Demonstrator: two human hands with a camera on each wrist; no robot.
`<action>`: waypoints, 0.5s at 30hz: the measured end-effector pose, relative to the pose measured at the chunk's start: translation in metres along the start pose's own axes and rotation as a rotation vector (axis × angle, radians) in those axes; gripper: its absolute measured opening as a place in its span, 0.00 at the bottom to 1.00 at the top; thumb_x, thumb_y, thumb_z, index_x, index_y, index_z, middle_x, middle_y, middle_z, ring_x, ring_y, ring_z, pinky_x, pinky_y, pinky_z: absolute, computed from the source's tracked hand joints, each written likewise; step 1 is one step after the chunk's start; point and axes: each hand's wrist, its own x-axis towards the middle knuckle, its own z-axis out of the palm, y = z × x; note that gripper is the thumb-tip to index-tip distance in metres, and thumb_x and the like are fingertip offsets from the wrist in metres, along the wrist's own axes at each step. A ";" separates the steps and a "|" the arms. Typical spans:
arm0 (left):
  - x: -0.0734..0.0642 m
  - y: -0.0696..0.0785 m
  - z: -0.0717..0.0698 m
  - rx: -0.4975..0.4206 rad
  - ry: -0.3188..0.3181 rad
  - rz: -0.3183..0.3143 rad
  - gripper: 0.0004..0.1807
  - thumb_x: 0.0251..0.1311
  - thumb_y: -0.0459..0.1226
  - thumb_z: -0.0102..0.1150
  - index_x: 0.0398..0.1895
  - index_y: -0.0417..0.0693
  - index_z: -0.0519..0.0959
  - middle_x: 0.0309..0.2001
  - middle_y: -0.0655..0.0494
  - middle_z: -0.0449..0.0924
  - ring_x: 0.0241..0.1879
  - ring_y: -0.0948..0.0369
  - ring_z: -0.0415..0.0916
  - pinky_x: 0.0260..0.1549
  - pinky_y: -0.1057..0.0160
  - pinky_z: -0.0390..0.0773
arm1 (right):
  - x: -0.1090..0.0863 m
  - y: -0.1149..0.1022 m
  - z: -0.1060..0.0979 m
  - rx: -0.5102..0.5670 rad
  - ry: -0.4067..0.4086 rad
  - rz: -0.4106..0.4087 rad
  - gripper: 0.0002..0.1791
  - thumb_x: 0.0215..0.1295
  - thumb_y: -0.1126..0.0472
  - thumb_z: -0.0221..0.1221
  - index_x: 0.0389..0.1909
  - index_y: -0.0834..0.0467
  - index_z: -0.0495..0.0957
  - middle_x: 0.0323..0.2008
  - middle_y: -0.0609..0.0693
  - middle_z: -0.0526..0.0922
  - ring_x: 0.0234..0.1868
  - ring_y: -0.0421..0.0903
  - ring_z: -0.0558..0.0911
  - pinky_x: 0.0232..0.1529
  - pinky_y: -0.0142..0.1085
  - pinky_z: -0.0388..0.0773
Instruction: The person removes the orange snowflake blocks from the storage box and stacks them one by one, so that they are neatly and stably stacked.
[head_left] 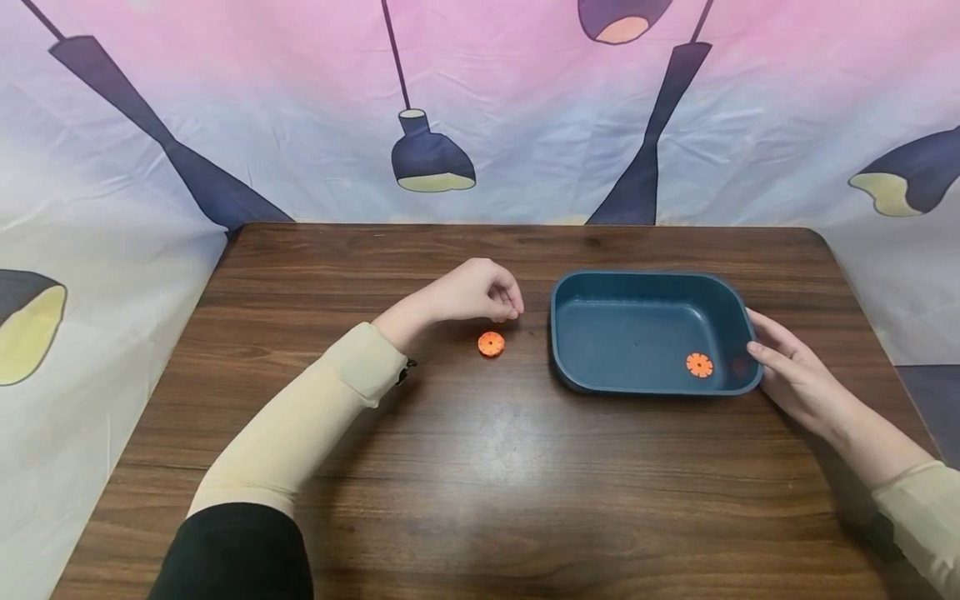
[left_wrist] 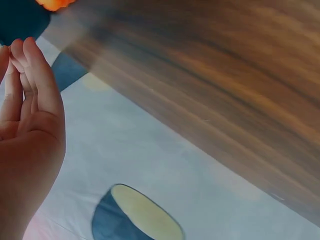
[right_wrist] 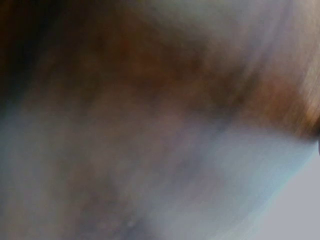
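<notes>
My left hand hovers over the table left of a dark blue plastic basin. Its fingers bend loosely toward the thumb, and nothing shows between them. Just below that hand on the table lies an orange notched disc, thick enough that it may be a small stack. A second orange disc, flower-like with slits round its edge, lies flat on the basin floor near the right end. My right hand holds the basin's right end, thumb at the rim and fingers along the outer wall. The right wrist view is blurred.
The brown wooden table ends at the back against a hanging cloth printed with dark lamps. The cloth also hangs along both sides. The basin stands on the right half of the table.
</notes>
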 end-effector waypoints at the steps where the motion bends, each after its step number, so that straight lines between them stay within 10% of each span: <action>1: 0.002 0.003 0.001 0.001 0.003 0.009 0.05 0.67 0.31 0.67 0.40 0.39 0.89 0.34 0.49 0.91 0.32 0.63 0.84 0.38 0.66 0.84 | 0.000 0.000 0.000 0.001 0.000 0.002 0.27 0.85 0.68 0.41 0.75 0.41 0.67 0.69 0.32 0.72 0.65 0.26 0.76 0.57 0.18 0.76; 15: 0.043 0.049 0.016 -0.027 -0.036 0.129 0.06 0.67 0.29 0.66 0.43 0.37 0.89 0.39 0.49 0.91 0.38 0.59 0.85 0.42 0.70 0.83 | -0.001 0.001 -0.002 -0.009 0.008 0.012 0.27 0.85 0.68 0.42 0.76 0.41 0.66 0.69 0.31 0.70 0.64 0.25 0.76 0.57 0.18 0.76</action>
